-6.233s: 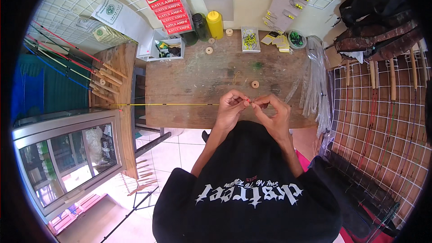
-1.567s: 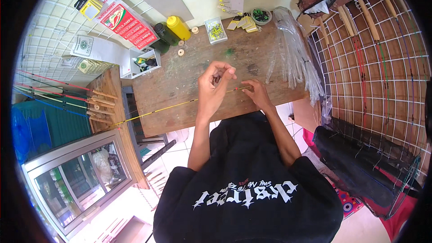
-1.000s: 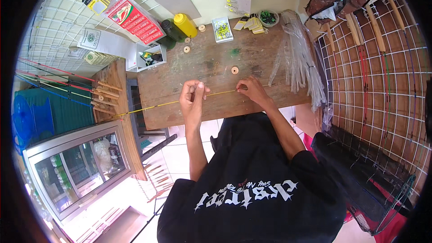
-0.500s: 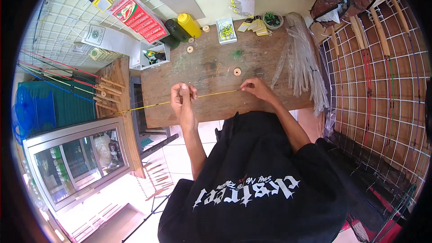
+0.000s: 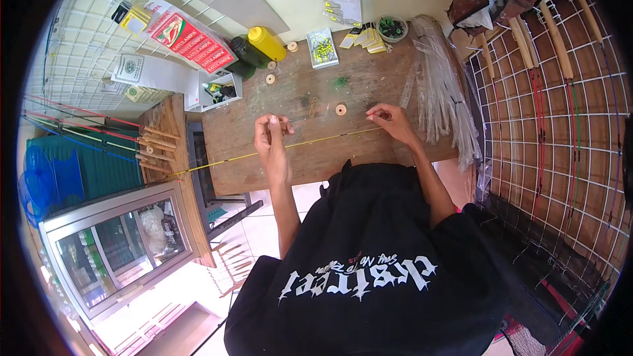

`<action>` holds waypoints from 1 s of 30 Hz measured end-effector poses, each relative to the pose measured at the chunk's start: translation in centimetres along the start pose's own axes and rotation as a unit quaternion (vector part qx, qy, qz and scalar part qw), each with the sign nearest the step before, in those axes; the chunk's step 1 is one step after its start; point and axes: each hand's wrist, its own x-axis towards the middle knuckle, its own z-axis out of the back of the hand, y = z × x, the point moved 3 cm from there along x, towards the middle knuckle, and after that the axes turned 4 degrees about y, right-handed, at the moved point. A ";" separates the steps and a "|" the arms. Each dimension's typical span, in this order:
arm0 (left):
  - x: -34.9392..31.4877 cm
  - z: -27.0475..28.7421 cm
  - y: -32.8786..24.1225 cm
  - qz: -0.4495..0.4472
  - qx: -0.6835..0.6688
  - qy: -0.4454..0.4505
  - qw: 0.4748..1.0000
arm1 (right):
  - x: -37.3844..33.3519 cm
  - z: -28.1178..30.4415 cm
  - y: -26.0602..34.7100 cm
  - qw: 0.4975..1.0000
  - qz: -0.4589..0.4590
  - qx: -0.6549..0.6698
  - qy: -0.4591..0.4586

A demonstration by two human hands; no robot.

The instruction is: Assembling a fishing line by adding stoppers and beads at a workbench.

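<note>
A thin yellow rod (image 5: 231,159) runs from the wooden ledge at the left across the table, with dark bands along it. My left hand (image 5: 271,135) is raised over the rod's middle, its fingers curled and the thumb against the index finger. What it pinches, if anything, is too small to make out. Beyond it, my right hand (image 5: 393,122) is pinched closed just above the rod's thin right end. Something tiny and reddish shows at its fingertips, too small to name. A wooden spool (image 5: 341,109) lies on the table just left of my right hand.
The wooden table (image 5: 264,112) carries a white tray of yellow-green pieces (image 5: 324,48), a yellow bottle (image 5: 267,44), a bowl (image 5: 393,28) and clear plastic tubes (image 5: 448,99). Left stands a ledge with wooden-handled rods (image 5: 158,148); right, a white grid rack (image 5: 547,125).
My right hand has moved right and slightly away from me, off the rod's tip. My left hand stays curled over the rod. The view has shifted slightly.
</note>
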 end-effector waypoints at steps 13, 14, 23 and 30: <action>1.0 0.3 1.6 0.024 0.014 -0.010 1.000 | 0.9 0.8 -0.1 0.980 -0.015 0.199 -0.029; 1.1 0.2 1.8 0.025 0.013 -0.007 1.000 | 0.9 1.0 -0.2 0.980 -0.017 0.198 -0.030; 2.3 -2.1 1.2 0.022 0.017 0.031 0.999 | 0.9 3.1 -0.9 0.989 -0.036 0.137 -0.043; 2.8 -4.6 3.8 0.027 -0.030 0.065 0.997 | 0.7 3.4 1.8 0.986 -0.017 0.159 -0.047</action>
